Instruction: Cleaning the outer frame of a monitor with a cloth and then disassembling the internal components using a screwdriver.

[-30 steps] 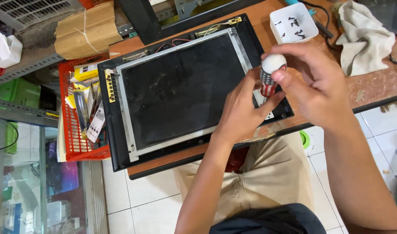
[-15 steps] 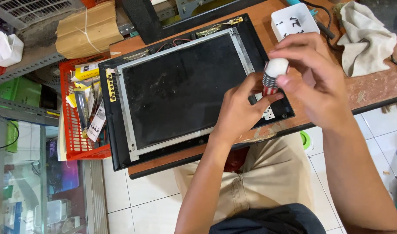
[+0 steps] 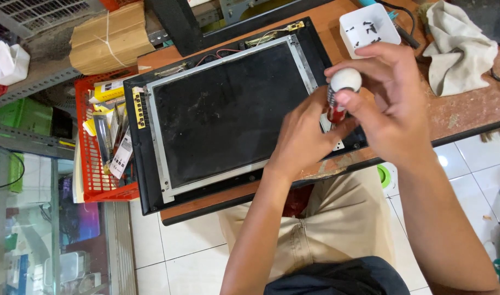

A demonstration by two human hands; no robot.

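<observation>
I have the screwdriver [image 3: 337,95] standing upright over the lower right corner of the flat panel screen [image 3: 222,114], its white round cap up and its red-banded shaft going down between my hands; the tip is hidden, so I cannot tell what it sits in. My right hand [image 3: 392,109] wraps the top, thumb and fingers pressed around the cap. My left hand [image 3: 304,139] rests on the panel's metal frame, fingers closed against the lower shaft to steady it. The panel lies face up in a black housing [image 3: 138,180] on the wooden table [image 3: 463,112].

To do this well, I judge the shaft should stay vertical, with the left fingers guiding and only light pressure from above so the tip does not slip onto the dark glass.

At about one o'clock from the tool sits a white tray [image 3: 367,27] with small dark screws, a crumpled cloth [image 3: 457,46] at two o'clock. Out at nine o'clock, a red basket [image 3: 89,164] holds small packages.
</observation>
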